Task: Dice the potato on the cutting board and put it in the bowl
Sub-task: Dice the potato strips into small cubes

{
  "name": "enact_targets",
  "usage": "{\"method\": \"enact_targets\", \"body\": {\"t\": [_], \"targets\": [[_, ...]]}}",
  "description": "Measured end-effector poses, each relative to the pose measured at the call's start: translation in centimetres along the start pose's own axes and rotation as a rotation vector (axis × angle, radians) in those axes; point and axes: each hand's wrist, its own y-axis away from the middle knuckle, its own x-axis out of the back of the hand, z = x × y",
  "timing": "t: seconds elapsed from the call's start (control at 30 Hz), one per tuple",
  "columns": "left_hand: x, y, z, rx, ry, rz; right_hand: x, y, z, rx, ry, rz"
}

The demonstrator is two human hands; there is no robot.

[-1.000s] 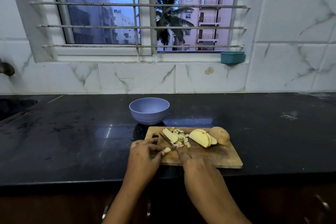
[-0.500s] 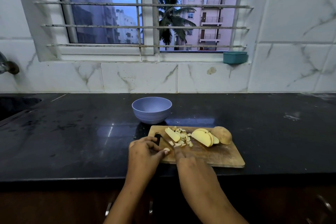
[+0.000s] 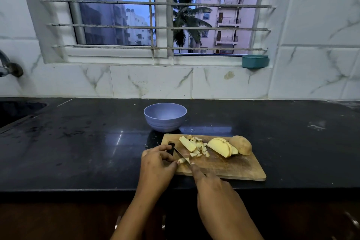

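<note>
Pinching a potato strip (image 3: 182,160) to steady it, the left hand (image 3: 155,165) faced the knife (image 3: 182,155) gripped in the right hand (image 3: 212,183).

Cutting board (image 3: 233,167), lower centre: bare wood, matt, scored. Countertop (image 3: 87,142): black polished stone, glossy, smudged. Bowl (image 3: 165,121): smooth, matt, plastic-looking. Wall tiles (image 3: 152,82): glossy, marble-veined. Knife blade (image 3: 181,154): bright metal.

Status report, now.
Left hand pinches potato piece; right hand grips knife, blade at piece. Diced bits, slices, uncut end on cutting board. Bowl path unobstructed.
</note>
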Motion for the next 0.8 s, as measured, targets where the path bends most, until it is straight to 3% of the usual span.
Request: {"method": "enact_targets", "body": {"t": [0.43, 0.8], "targets": [[0.3, 0.2, 0.2, 0.057, 0.047, 0.036, 0.6, -1.6, 0.4, 0.009, -0.040, 0.140], [0.3, 0.1, 0.2, 0.061, 0.040, 0.007, -0.8, -0.8, 0.1, 0.059, -0.015, 0.099]]}}
